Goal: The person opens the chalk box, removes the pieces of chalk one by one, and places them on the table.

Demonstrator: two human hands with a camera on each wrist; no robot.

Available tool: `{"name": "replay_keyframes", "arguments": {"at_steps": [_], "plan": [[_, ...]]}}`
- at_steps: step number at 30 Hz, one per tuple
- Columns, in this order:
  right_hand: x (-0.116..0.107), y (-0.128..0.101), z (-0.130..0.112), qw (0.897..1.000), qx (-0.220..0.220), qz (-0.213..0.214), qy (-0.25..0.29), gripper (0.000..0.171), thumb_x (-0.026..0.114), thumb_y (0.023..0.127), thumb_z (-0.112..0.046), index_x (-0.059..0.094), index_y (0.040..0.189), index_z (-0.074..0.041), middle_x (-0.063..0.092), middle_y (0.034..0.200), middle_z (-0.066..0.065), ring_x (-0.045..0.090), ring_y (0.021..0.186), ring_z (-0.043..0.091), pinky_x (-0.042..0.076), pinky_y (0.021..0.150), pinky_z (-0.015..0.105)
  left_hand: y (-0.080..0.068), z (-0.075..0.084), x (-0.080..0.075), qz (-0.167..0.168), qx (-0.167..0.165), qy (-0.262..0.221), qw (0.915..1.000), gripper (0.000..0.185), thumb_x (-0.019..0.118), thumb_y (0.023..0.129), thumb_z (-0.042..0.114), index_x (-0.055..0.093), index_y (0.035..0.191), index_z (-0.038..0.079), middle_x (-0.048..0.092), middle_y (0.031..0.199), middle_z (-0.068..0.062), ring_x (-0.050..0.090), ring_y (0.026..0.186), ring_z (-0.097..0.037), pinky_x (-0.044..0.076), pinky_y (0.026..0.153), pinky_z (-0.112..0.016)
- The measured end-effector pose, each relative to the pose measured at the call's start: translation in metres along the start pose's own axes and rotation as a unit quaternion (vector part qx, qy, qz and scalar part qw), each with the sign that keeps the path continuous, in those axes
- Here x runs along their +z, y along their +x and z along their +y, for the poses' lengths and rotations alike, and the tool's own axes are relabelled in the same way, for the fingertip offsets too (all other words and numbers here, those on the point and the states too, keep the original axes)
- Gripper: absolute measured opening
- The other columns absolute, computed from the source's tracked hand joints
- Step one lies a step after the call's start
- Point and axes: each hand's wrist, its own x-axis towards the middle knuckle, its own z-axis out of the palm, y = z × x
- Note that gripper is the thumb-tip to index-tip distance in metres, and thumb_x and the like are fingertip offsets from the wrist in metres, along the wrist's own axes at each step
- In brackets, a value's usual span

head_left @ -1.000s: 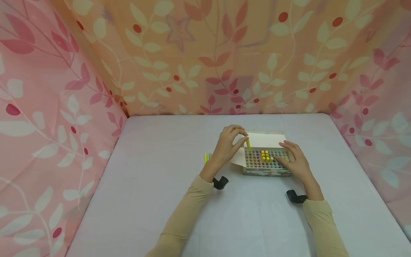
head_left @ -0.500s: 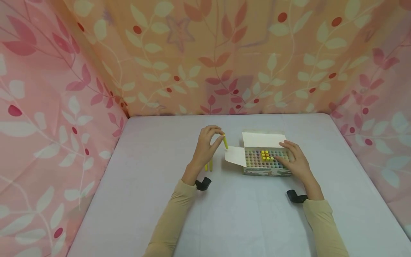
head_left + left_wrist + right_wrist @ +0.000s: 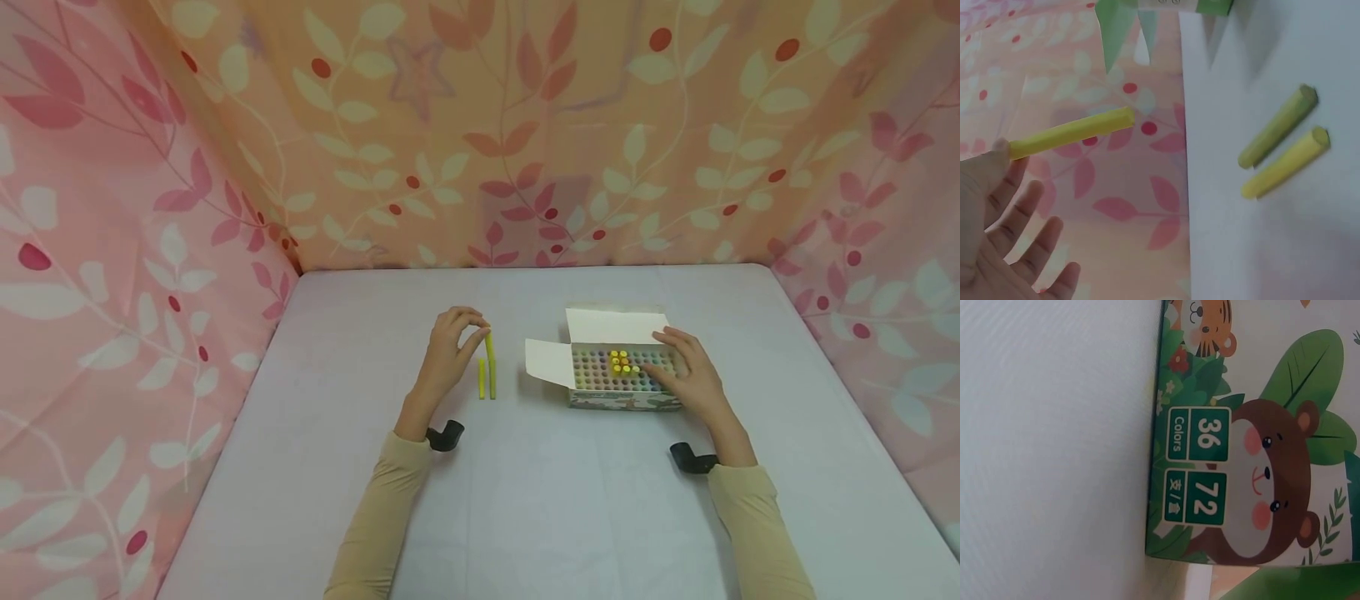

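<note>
My left hand [image 3: 450, 346] pinches one end of a yellow chalk-like stick [image 3: 1072, 132] between thumb and forefinger, the other fingers loosely spread in the left wrist view. Just below it in the head view, a yellow stick [image 3: 482, 379] and an olive-green stick [image 3: 492, 381] lie side by side on the table. My right hand [image 3: 692, 375] rests at the right end of an opened cardboard box [image 3: 622, 402], thumb reaching over its rows of holes. Several yellow-topped sticks [image 3: 621, 363] stand in the middle of those holes. The right wrist view shows the box's printed side [image 3: 1260, 481] with a bear.
The box's white flaps fold out, one to the back [image 3: 615, 325] and one to the left [image 3: 549, 363]. A white cloth covers the table [image 3: 300, 467]. Leaf-patterned curtains [image 3: 420, 167] hang around the back and sides.
My left hand has carried the yellow stick leftward from above the box to over the two lying sticks. The right hand and box stay in place.
</note>
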Motion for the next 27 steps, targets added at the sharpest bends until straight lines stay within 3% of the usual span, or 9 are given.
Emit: {"name": "replay_keyframes", "arguments": {"at_steps": [8, 19, 27], "plan": [[-0.001, -0.001, -0.002, 1.000, 0.003, -0.003, 0.003, 0.061, 0.068, 0.084, -0.031, 0.044, 0.136, -0.011, 0.028, 0.146, 0.018, 0.024, 0.133, 0.044, 0.020, 0.096, 0.069, -0.015, -0.017, -0.007, -0.035, -0.069, 0.048, 0.9958, 0.019, 0.058, 0.091, 0.028, 0.065, 0.094, 0.011, 0.058, 0.111, -0.004, 0.047, 0.112, -0.028, 0.036, 0.093, -0.049], [-0.001, 0.000, -0.002, 1.000, 0.002, 0.001, 0.002, 0.060, 0.068, 0.084, -0.030, 0.045, 0.135, -0.012, 0.030, 0.145, 0.017, 0.026, 0.132, 0.044, 0.021, 0.097, 0.069, -0.025, -0.039, 0.002, -0.093, -0.121, 0.082, 0.9849, 0.021, 0.056, 0.092, 0.031, 0.065, 0.096, 0.013, 0.058, 0.114, -0.006, 0.047, 0.112, -0.030, 0.038, 0.092, -0.050], [-0.001, 0.000, -0.002, 1.000, -0.007, 0.006, 0.005, 0.058, 0.069, 0.084, -0.029, 0.046, 0.134, -0.011, 0.031, 0.144, 0.017, 0.027, 0.132, 0.044, 0.022, 0.096, 0.068, -0.028, -0.051, 0.010, -0.100, -0.144, 0.088, 0.9806, 0.024, 0.055, 0.093, 0.032, 0.066, 0.096, 0.012, 0.058, 0.115, -0.006, 0.047, 0.113, -0.029, 0.037, 0.094, -0.049]]}}
